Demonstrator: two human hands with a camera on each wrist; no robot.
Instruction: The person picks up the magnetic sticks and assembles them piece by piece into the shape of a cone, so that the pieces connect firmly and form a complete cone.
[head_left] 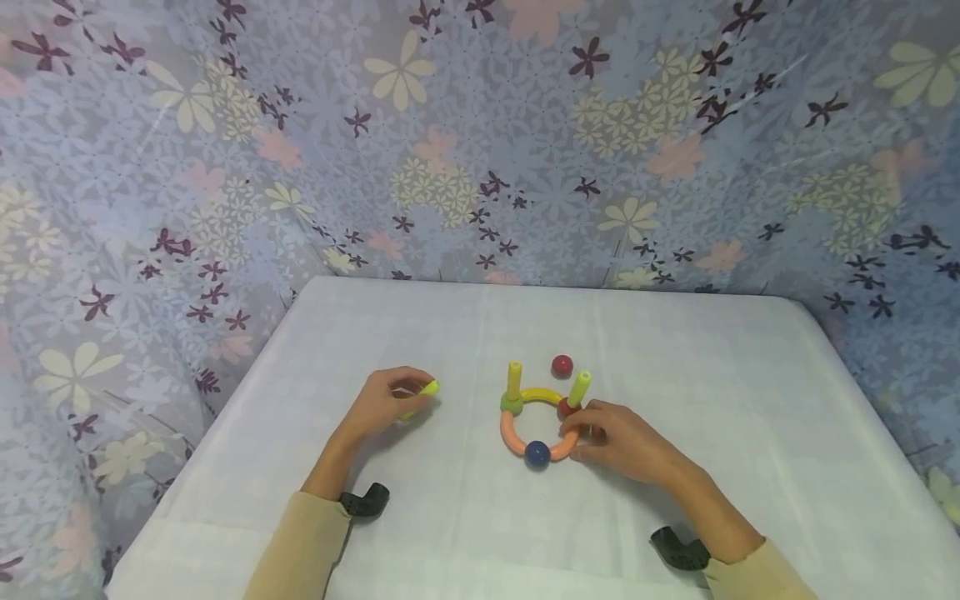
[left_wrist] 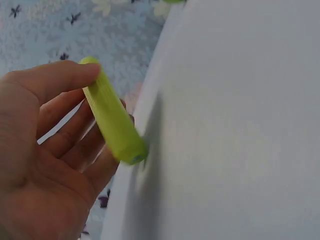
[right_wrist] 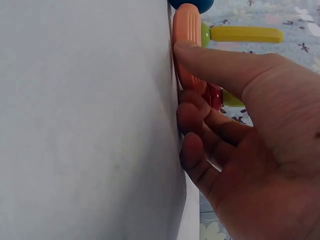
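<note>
On the white table lies a ring of curved rods joined by balls: a yellow curved rod (head_left: 542,394) at the back, orange curved rods (head_left: 511,432) in front, a blue ball (head_left: 537,454), a green ball (head_left: 512,405) and a red ball (head_left: 567,407). A yellow straight rod (head_left: 514,380) stands up from the green ball, a yellow-green rod (head_left: 580,387) from the red one. My right hand (head_left: 626,440) pinches the right orange curved rod (right_wrist: 188,30). Left of the ring, my left hand (head_left: 386,402) holds another yellow-green rod (left_wrist: 114,117) between thumb and fingers.
A loose red ball (head_left: 562,366) lies just behind the ring. White cloth covers the table (head_left: 420,317), and a flowered curtain (head_left: 480,125) hangs along its back and sides. Black devices (head_left: 366,501) are worn at both wrists.
</note>
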